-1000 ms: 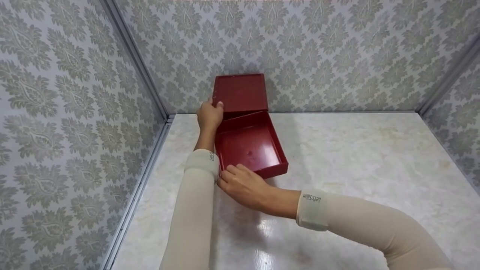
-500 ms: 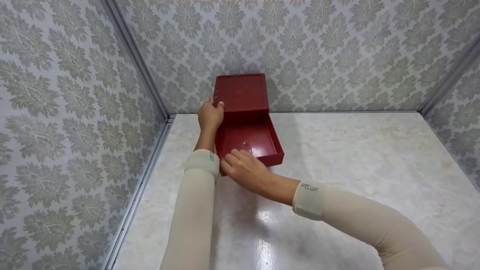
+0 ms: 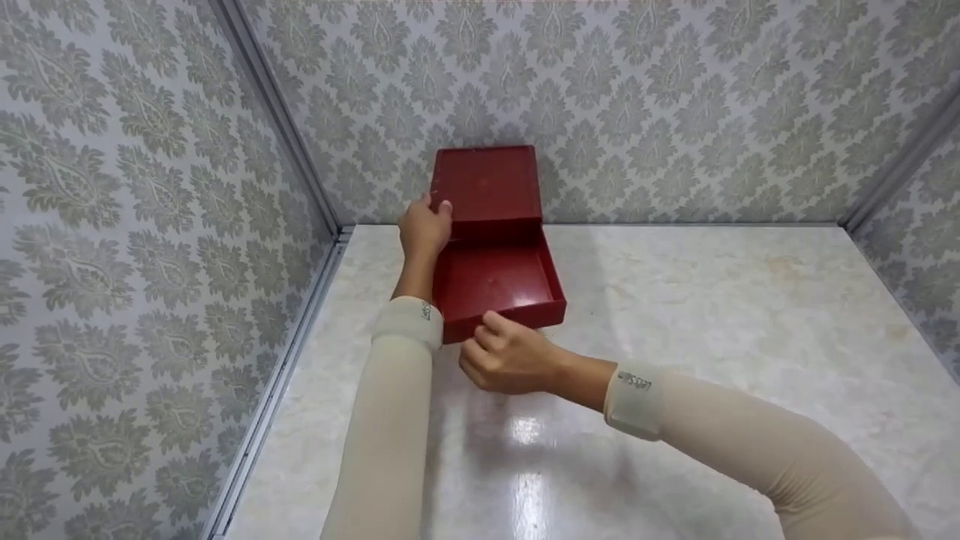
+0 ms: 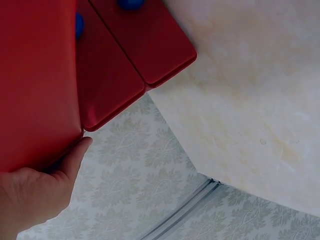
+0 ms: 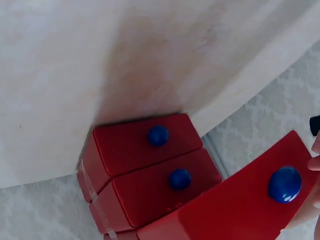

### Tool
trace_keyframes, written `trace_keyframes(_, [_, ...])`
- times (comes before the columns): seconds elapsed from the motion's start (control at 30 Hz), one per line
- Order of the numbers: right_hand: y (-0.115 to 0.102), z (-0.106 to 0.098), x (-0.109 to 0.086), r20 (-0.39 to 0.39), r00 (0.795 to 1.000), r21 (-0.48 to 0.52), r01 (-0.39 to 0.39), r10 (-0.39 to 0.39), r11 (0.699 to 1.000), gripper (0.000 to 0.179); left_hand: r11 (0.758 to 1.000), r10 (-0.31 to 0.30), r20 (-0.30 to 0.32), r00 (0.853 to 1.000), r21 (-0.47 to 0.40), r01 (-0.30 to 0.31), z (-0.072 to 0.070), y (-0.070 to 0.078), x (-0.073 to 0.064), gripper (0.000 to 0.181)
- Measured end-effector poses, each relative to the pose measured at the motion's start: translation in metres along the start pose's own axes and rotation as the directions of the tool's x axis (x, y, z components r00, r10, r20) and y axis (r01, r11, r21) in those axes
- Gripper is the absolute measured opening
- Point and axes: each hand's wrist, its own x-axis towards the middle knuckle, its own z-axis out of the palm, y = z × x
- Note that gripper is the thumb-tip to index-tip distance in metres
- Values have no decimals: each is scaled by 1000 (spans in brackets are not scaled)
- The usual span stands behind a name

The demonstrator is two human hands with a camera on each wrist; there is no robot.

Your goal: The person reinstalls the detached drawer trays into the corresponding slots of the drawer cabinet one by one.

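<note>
A small red drawer cabinet (image 3: 486,184) stands at the back wall, its top drawer (image 3: 540,315) pulled out with its bare floor showing. My left hand (image 3: 425,229) grips the cabinet's left side, thumb over its upper edge; the left wrist view shows that thumb (image 4: 75,157) at the edge. My right hand (image 3: 510,356) is just in front of the drawer's front panel, fingers curled, holding nothing. In the right wrist view, its fingertips (image 5: 315,162) are beside the panel's end, apart from the round blue knob (image 5: 285,184). The lower drawers (image 5: 147,142) are flush, each with a blue knob.
A pale marbled tabletop (image 3: 712,337) stretches to the right of the cabinet and toward me. Patterned wall panels (image 3: 637,112) enclose the back and sides, with a grey metal rail (image 3: 277,360) along the left edge.
The top drawer has slid part way back into the cabinet and straightened. My right hand has come off its front corner and shifted slightly right. The left hand keeps its grip.
</note>
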Motion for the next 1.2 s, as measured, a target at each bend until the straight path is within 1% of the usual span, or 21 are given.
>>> trace_keyframes(0.1, [-11,-6,-6,86,996,-71,4,2,998,29,1000,-2,6,1000,5,2,0,0,1,58])
trace_keyframes(0.2, [-21,-10,-9,171,983,-122,-38,59,992,38,1000,-1,11,1000,22,1,0,1,2,58])
trace_keyframes(0.33, [-28,-10,-13,257,959,-162,-77,117,984,42,998,-2,29,1000,59,0,-1,1,3,59])
trace_keyframes(0.47, [-28,-8,-14,344,928,-188,-81,143,979,44,997,-10,46,999,83,6,-2,2,2,59])
trace_keyframes(0.57, [-24,-4,-16,380,911,-195,-88,158,977,44,995,-21,55,998,97,16,-2,2,1,59])
trace_keyframes(0.67, [-20,1,-20,389,903,-188,-115,181,975,41,993,-30,61,998,112,23,-2,3,0,60])
trace_keyframes(0.83, [-13,11,-26,410,887,-162,-158,212,974,37,993,-46,64,997,109,39,-2,5,-2,61])
trace_keyframes(0.87, [-12,12,-26,428,878,-156,-162,215,974,36,993,-47,64,997,108,40,-2,5,-3,61])
trace_keyframes(0.93, [-9,12,-26,471,854,-139,-176,221,975,35,993,-50,60,997,114,43,-3,5,-3,61])
trace_keyframes(0.97, [-9,11,-25,482,847,-132,-182,224,974,35,992,-50,61,997,117,43,-3,5,-3,61])
trace_keyframes(1.0, [-8,10,-25,475,850,-132,-188,228,973,35,992,-51,62,997,118,43,-3,5,-3,60])
trace_keyframes(1.07, [-10,5,-22,426,870,-145,-204,247,968,33,991,-53,59,997,122,45,-4,5,-3,60])
trace_keyframes(1.13, [-13,0,-20,329,899,-181,-240,288,954,29,992,-54,59,997,121,46,-5,6,-3,60])
trace_keyframes(1.17, [-14,-3,-19,280,908,-205,-260,311,944,27,992,-51,60,997,116,44,-5,6,-2,60])
trace_keyframes(1.2, [-16,-5,-18,243,911,-228,-281,334,932,24,993,-51,58,997,112,44,-5,7,-2,60])
